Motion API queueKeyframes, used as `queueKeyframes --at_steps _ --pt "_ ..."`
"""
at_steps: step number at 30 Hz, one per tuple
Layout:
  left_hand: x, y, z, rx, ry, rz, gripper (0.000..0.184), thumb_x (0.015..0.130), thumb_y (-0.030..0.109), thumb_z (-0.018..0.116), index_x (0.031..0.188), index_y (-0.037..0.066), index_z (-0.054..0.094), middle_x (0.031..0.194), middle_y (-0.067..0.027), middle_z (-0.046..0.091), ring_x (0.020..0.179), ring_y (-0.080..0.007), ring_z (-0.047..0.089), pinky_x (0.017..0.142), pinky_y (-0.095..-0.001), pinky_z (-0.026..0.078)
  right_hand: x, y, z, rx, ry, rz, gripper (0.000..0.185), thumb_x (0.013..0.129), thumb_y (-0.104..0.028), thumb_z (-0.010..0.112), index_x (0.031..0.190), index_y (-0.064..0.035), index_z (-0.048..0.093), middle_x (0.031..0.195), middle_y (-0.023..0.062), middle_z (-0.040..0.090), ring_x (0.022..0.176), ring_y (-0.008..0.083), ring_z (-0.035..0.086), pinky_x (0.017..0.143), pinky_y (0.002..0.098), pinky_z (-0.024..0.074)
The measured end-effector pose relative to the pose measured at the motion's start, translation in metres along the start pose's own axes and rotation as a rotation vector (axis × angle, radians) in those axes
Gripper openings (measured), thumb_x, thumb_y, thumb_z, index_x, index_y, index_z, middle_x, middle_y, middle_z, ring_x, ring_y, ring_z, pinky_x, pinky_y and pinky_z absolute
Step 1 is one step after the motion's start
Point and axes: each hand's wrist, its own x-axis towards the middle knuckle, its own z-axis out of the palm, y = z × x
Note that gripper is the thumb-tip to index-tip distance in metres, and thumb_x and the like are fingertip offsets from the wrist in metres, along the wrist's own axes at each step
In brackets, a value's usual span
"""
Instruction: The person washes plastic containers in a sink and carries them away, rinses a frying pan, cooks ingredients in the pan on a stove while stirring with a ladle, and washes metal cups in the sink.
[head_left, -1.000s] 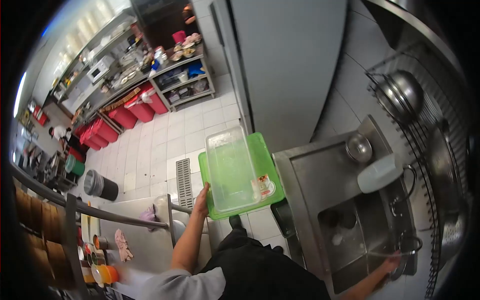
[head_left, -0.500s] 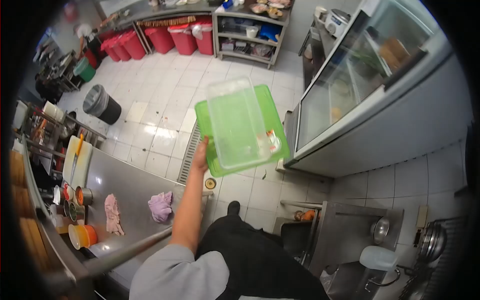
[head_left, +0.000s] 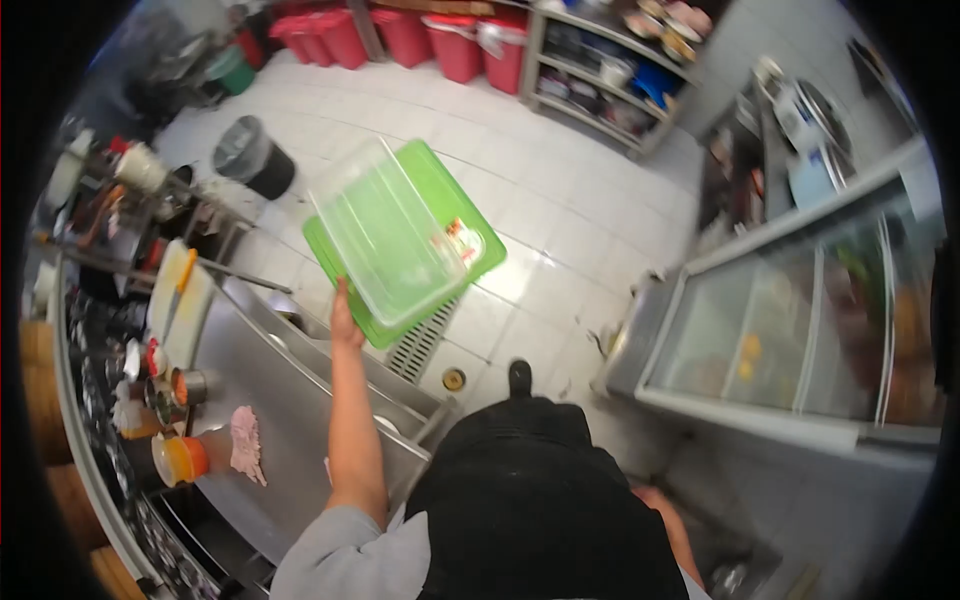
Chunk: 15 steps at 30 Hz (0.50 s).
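My left hand point(head_left: 346, 318) is closed on the near-left edge of a flat green plastic lid point(head_left: 425, 165), held out over the floor. A clear rectangular plastic lid or shallow container point(head_left: 385, 235) lies on top of the green one, overhanging its far-left edge. A white and red label point(head_left: 462, 243) shows near the right side. At the lower right, my right forearm point(head_left: 675, 525) hangs beside the black apron; I cannot make out its fingers.
To the left runs a steel counter point(head_left: 285, 430) with a pink cloth point(head_left: 246, 445), an orange-filled tub point(head_left: 180, 458) and a cutting board point(head_left: 180, 305) bearing a yellow-handled knife. A glass-door fridge point(head_left: 780, 330) stands right. A grey bin point(head_left: 255, 160) and red bins point(head_left: 455, 45) stand beyond.
The view has turned to the right. My left hand still holds the green lid with the clear piece on it, now tilted differently and further left in view. My right forearm has come into view.
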Motion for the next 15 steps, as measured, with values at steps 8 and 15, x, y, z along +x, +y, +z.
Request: queueKeyframes --at_steps 8,15 --pt "0.007 -0.011 -0.018 -0.155 0.260 0.086 0.060 0.095 0.046 0.050 0.135 0.002 0.042 0.129 -0.0111 0.053 0.114 -0.0249 0.054 0.097 -0.0377 0.044 0.303 -0.497 -0.074 0.242 -0.148 -0.760 0.030 0.092 -0.027 0.060 0.104 0.0003 0.060 0.087 0.0084 0.066 0.084 0.0153 0.063 0.067 0.0264 0.0520" --pt "0.054 -0.009 -0.017 -0.174 0.453 0.228 0.050 0.097 0.036 0.051 0.133 0.002 0.044 0.127 -0.0110 0.054 0.113 -0.0226 0.055 0.093 -0.0361 0.047 0.439 -0.648 0.045 -0.336 -0.168 -0.900 0.053 0.071 -0.048 0.075 0.083 0.0002 0.057 0.074 0.0151 0.061 0.069 0.0280 0.060 0.063 0.0392 0.0467"
